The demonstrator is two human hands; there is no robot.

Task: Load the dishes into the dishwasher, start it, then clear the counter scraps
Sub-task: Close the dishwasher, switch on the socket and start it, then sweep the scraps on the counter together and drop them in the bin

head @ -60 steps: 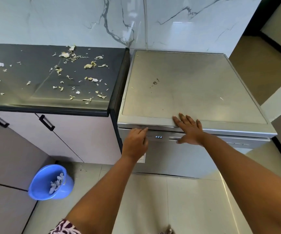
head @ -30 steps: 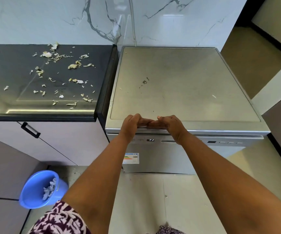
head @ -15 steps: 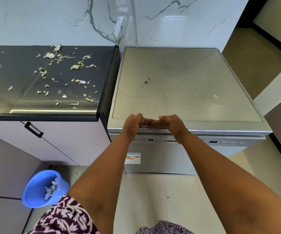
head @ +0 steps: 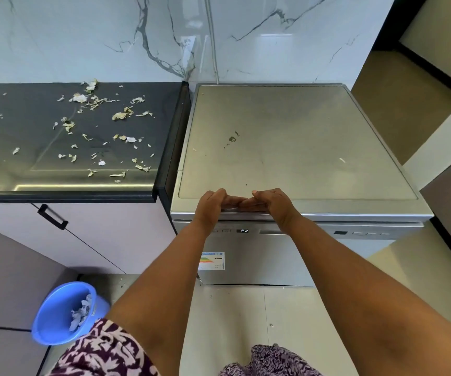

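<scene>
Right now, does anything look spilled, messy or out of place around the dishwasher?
Yes. Dry vegetable scraps lie scattered over the black counter left of the dishwasher. A dark smudge and a few specks mark the dishwasher's top. The door looks closed.
</scene>
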